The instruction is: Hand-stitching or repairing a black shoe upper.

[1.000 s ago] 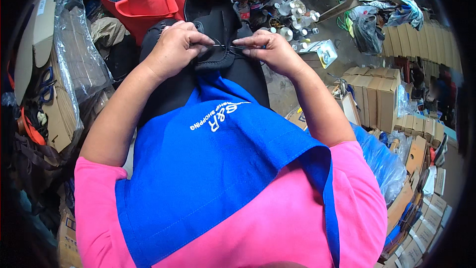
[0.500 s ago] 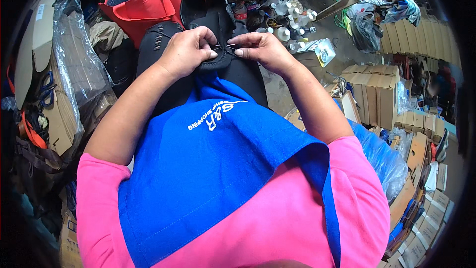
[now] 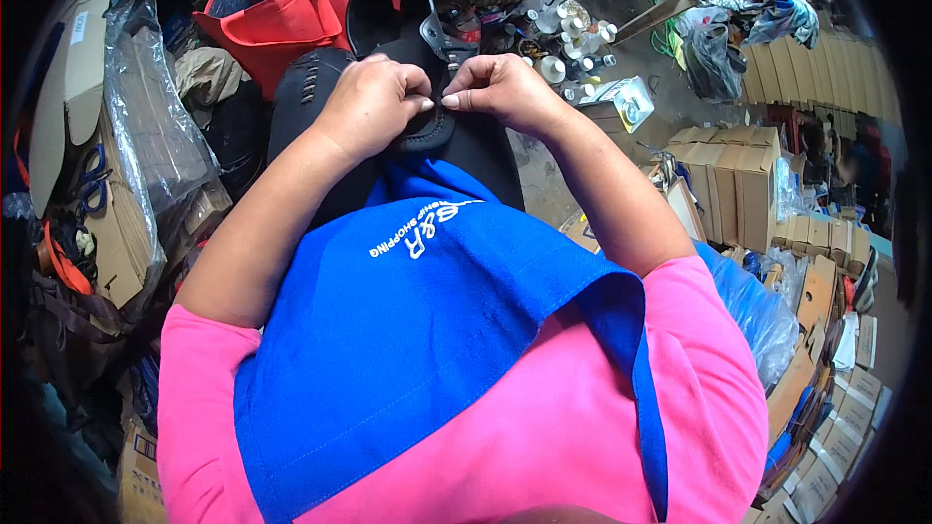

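Beyond the left part of the lap's far edge stands a red bag (image 3: 306,10), then, near that edge, comes the left knee of the black trousers, with a row of light stitches (image 3: 309,82) across it. Next along is the left hand (image 3: 374,102), its thumb and fingertips pinched together at the left of the shoe's front. The black shoe (image 3: 413,49) rests at the middle of the lap's far edge, its open heel end pointing away from the person and its rounded toe (image 3: 427,139) near the far end of the blue apron (image 3: 417,320). It looks light and fairly soft, probably with more stiffness in the heel and sole than in the upper; the matt surface should not be slippery, and nothing about it seems fragile. The toe rim or the heel wall would give the surest hold, while the strap on the right would likely flex. The right hand (image 3: 500,92) faces the other, thumb and forefinger closed at the tips; what lies between either pair is too fine to tell. Past the lap's right edge, small bottles (image 3: 573,34) crowd the floor.
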The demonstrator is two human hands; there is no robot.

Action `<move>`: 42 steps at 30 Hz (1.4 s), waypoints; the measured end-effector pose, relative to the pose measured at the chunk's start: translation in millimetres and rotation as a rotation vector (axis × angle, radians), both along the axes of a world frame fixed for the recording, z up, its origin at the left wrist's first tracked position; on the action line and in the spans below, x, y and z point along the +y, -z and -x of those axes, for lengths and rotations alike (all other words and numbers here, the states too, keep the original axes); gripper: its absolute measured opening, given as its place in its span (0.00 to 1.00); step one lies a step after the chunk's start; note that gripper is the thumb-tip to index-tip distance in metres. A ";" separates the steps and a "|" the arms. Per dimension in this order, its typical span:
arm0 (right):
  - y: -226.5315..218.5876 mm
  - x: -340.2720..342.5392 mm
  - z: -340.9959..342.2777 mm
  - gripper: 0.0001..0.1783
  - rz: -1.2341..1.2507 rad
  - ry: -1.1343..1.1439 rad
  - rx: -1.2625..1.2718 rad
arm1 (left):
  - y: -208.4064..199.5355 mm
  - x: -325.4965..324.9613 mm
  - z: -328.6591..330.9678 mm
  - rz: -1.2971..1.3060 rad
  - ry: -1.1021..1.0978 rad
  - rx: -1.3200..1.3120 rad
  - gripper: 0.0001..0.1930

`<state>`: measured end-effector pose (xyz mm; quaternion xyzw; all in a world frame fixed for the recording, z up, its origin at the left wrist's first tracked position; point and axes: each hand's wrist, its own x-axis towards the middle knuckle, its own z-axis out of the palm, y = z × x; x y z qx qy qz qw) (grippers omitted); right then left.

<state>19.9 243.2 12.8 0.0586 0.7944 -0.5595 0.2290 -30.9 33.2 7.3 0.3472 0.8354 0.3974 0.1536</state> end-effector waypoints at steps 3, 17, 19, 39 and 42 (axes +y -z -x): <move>1.2 5.3 0.9 0.08 0.048 -0.009 0.019 | -3.8 -8.1 2.4 0.041 0.069 0.239 0.06; -7.4 37.8 -33.4 0.08 -0.018 -0.011 0.278 | -4.3 -3.6 -4.7 0.130 0.099 -0.026 0.06; -19.0 49.0 -18.7 0.08 -0.327 -0.018 0.436 | -9.1 -0.8 -2.8 0.160 0.138 -0.003 0.06; -3.6 34.7 -9.2 0.09 -0.971 -0.637 0.775 | -3.5 -71.3 -4.0 0.355 0.161 0.450 0.12; -6.6 71.9 -28.7 0.07 -0.918 -0.383 0.545 | 0.4 -141.7 -0.8 0.160 -0.119 0.444 0.08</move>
